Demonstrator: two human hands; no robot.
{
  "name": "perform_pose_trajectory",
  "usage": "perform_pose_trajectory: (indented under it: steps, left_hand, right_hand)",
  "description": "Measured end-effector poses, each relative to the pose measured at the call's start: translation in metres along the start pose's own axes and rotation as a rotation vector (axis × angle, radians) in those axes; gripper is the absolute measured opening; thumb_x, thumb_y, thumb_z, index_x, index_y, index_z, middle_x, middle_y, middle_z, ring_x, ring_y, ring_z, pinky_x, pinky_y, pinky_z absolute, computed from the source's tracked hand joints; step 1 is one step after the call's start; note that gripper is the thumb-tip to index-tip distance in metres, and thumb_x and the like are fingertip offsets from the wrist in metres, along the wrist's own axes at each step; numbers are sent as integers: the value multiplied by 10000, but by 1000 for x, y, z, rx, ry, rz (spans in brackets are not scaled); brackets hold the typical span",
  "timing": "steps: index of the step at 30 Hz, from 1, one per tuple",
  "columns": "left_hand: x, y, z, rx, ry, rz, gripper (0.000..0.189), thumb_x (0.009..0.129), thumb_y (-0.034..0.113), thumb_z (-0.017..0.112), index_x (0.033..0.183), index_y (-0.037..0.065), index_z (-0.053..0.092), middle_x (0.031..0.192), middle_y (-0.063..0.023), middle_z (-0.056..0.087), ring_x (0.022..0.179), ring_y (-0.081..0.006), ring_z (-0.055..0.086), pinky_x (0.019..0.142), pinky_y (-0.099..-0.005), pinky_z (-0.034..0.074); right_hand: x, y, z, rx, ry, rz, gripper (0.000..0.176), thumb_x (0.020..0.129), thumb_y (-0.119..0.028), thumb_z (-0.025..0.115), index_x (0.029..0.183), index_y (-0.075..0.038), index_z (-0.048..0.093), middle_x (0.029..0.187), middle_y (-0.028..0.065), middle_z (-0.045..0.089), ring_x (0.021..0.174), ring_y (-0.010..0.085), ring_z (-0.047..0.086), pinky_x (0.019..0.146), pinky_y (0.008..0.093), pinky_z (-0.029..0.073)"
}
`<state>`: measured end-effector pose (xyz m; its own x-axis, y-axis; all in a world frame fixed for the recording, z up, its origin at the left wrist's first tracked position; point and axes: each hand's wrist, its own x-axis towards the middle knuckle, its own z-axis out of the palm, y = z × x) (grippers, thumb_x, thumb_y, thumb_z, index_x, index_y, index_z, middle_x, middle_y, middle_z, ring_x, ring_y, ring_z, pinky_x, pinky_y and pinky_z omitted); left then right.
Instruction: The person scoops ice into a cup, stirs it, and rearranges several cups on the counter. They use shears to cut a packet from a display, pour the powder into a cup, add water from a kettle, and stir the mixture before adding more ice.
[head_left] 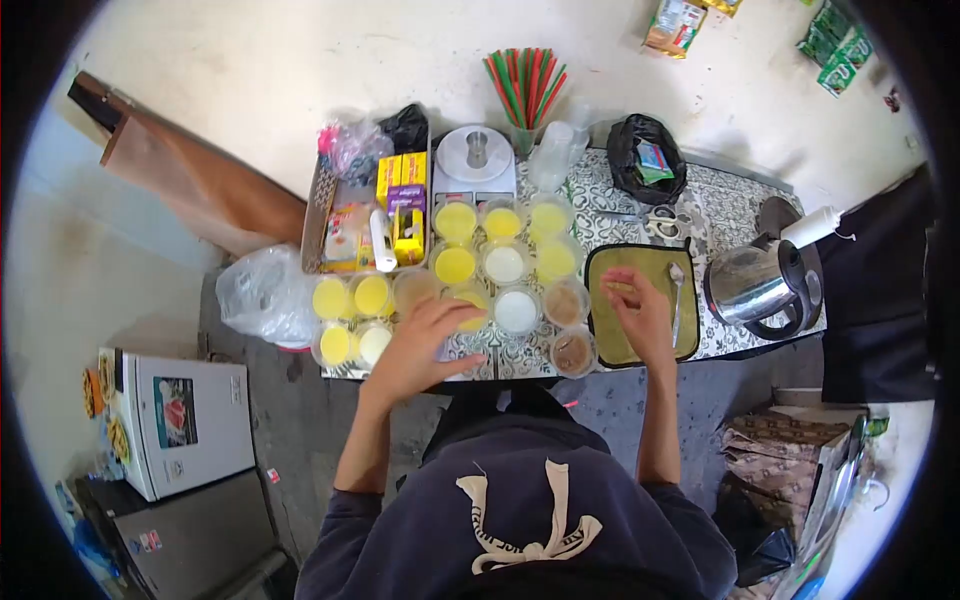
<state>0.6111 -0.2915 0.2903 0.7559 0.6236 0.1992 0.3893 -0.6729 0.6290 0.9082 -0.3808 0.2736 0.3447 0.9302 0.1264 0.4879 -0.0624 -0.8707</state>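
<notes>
My left hand [420, 345] reaches over the front rows of clear plastic cups, thumb and fingers apart. Its fingertips overlap a cup of yellow contents [466, 297], and a cup with brownish contents [414, 289] is partly covered behind its knuckles. Over the olive-green mat with black edging [655, 262] hangs my right hand [640, 310], fingers loosely bent and apart, nothing visible in them. A spoon [677, 310] lies on the mat beside it. Between the hands stand a cup of white contents [516, 312] and two brown-filled cups [567, 303], [572, 352] near the mat.
A steel kettle [738, 282] stands right of the mat. Behind are scissors [664, 222], a black bag [640, 165], stacked cups [552, 155], red and green straws [524, 88] and a white scale [474, 160]. A tray of packets [316, 215] sits at left.
</notes>
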Motion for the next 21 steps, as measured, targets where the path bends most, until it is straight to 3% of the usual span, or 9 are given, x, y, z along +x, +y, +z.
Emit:
perform_pose_trajectory:
  steps: [3, 7, 10, 13, 21]
  left_hand:
    - [17, 5, 12, -135, -34, 48, 419, 731, 242, 730, 1097, 97, 587, 1115, -76, 566, 1084, -270, 502, 995, -400, 324]
    - [38, 17, 32, -295, -131, 132, 419, 734, 227, 728, 1106, 101, 584, 1113, -69, 570, 1088, -265, 502, 1019, -406, 307]
    - [51, 31, 51, -366, -219, 188, 397, 745, 210, 720, 1105, 108, 585, 1114, -63, 569, 1092, -258, 502, 1010, -406, 316]
    - [62, 41, 62, -371, -248, 226, 394, 754, 199, 713, 1117, 115, 583, 1117, -60, 564, 1086, -261, 506, 987, -391, 338]
    - [107, 64, 81, -406, -77, 166, 370, 768, 155, 688, 1111, 73, 577, 1126, -99, 554, 1073, -274, 513, 932, -360, 385]
  right_hand:
    - [-4, -6, 4, 72, 68, 173, 317, 747, 20, 653, 1051, -40, 587, 905, 75, 651, 741, 137, 657, 625, 237, 495]
    - [-4, -8, 11, -156, 104, 145, 299, 740, -55, 700, 1024, -58, 607, 825, 58, 645, 621, 115, 607, 576, 243, 465]
    - [-6, 7, 15, -77, 148, 36, 267, 757, -82, 691, 1009, -45, 612, 786, 62, 643, 649, 145, 618, 611, 266, 470]
    - [0, 14, -3, -73, 136, 51, 229, 786, -105, 664, 998, -33, 616, 770, 72, 643, 691, 172, 628, 647, 293, 472]
    - [52, 34, -73, -148, 50, -141, 218, 795, -97, 636, 1005, -49, 600, 836, 86, 635, 750, 187, 628, 656, 304, 469]
